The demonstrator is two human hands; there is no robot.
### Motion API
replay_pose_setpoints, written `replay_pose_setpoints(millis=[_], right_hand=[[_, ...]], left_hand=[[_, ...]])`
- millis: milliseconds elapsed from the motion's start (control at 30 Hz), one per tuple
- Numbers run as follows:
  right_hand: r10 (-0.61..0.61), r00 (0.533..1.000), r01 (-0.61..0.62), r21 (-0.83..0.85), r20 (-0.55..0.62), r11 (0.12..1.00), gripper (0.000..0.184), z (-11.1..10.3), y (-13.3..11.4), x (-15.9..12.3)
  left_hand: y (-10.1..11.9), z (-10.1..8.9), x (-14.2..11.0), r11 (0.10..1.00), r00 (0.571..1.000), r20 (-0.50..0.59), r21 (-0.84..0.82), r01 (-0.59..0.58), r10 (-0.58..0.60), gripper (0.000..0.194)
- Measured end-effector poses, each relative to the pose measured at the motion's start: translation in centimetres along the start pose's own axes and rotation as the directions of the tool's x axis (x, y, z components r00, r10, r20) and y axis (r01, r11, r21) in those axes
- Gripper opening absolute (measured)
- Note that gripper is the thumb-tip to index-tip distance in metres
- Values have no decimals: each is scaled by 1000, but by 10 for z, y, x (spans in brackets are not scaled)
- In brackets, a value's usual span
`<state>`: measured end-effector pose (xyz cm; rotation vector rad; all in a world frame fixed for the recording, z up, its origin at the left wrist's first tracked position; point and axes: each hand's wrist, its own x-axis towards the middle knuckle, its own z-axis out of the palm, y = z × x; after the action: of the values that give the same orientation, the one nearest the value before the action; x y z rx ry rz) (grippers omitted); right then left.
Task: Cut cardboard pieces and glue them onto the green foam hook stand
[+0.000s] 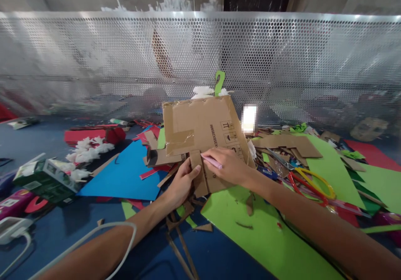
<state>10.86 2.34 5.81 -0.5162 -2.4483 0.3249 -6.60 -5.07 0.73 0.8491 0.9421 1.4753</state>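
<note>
A large piece of brown cardboard (200,117), printed with box symbols and patched with clear tape, stands tilted in front of me. A narrow cardboard strip (198,175) lies against its lower part. My left hand (183,177) grips the strip, thumb on its face and fingers partly hidden behind. In my right hand (230,165) is a slim pink pen-like tool (213,161); its tip meets the strip's right edge, and I cannot tell whether it is a pen or a cutter. The side of this hand rests on the large cardboard.
Scissors (308,184) with red and yellow handles lie among scraps at right. Green sheets (250,230) and a blue sheet (128,171) flank the cardboard. A perforated metal panel (125,54) closes off the back. A white cable (133,230) loops over my left forearm.
</note>
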Motion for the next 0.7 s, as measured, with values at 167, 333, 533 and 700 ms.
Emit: replay_pose_setpoints(millis=[167,333,533,700], right_hand=[[-3,998,6,-46,63,999,13,-3,-6,0],[64,961,-50,-58,269,997,9,-12,-34,-33],[63,952,-36,-94,299,995,11,-17,-42,-39],[8,958,27,-117,288,993,20,-12,-36,-39]], left_hand=[[0,0,1,1000,1000,-7,20,-19,19,62],[1,0,1,999,1000,-7,47,-13,13,60],[2,2,2,999,1000,3,42,-24,24,62],[1,1,3,999,999,-26,28,-42,43,64]])
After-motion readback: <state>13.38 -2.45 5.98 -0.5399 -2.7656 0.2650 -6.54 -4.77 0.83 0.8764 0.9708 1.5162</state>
